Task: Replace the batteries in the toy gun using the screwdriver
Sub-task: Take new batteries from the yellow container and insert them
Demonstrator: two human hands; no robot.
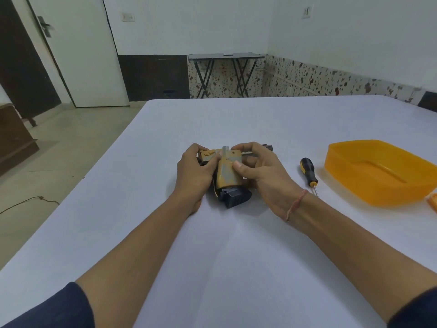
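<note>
Both hands grip the toy gun (228,170) at table centre: left hand (194,172) on its left end, right hand (256,170) pinching the grip. The screwdriver (308,172) lies unused just right, beside the orange tray (378,171). No batteries are visible; the replacement appears unfinished.

The toy gun (228,172) is mustard plastic with a matt finish, scuffed to grey patches under the thumb of the right hand (257,171). Its base, below the fingers, is dark ribbed plastic, dull. The screwdriver (308,171), right of those fingers, has a black-and-yellow plastic handle with slight sheen and a bright metal shaft. The tub (343,176) beyond is smooth, glossy orange plastic. The table (236,245) has a white, matt, smooth covering.
</note>
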